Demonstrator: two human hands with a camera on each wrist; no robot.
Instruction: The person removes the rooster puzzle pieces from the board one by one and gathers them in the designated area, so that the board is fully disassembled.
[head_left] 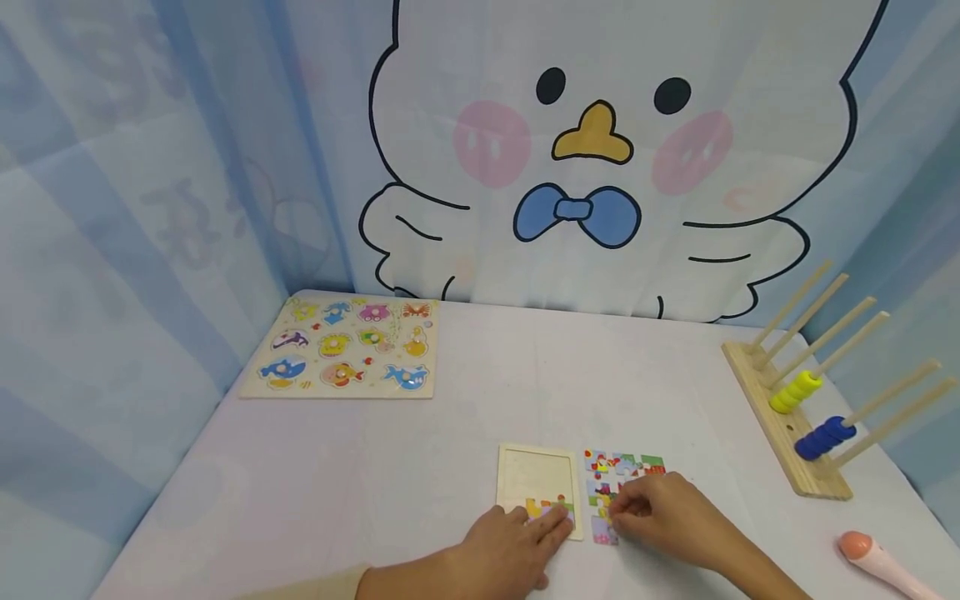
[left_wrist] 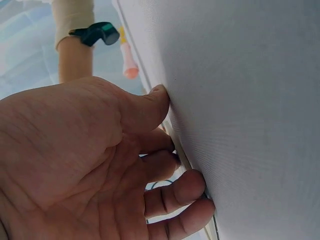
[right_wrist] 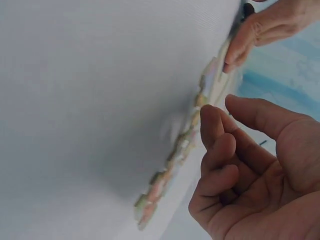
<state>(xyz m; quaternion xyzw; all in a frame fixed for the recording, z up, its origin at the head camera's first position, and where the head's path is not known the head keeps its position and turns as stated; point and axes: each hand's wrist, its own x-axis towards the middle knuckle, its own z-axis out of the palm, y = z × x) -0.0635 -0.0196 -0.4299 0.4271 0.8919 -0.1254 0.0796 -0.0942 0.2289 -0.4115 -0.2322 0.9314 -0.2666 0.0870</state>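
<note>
A small wooden puzzle tray (head_left: 534, 471) lies flat near the front of the table, with several jigsaw pieces (head_left: 535, 507) set in its lower right part. Over those pieces my left hand (head_left: 506, 552) rests, its fingertips at the tray's lower right corner. Right of the tray, loose colourful jigsaw pieces (head_left: 602, 463) lie close together in rows. Beside them is my right hand (head_left: 667, 514), its fingertips at the edge of the rows and covering some pieces. In the right wrist view its fingers are loosely bent, with a gap between thumb and index finger and nothing between them.
At the back left lies a wooden peg board (head_left: 382, 350) with sea animal shapes. A wooden bead stand (head_left: 787, 433) with upright rods, yellow rings and blue rings is at the right. A pink stick with an orange tip (head_left: 873, 554) lies at the front right. Printed curtains surround the table.
</note>
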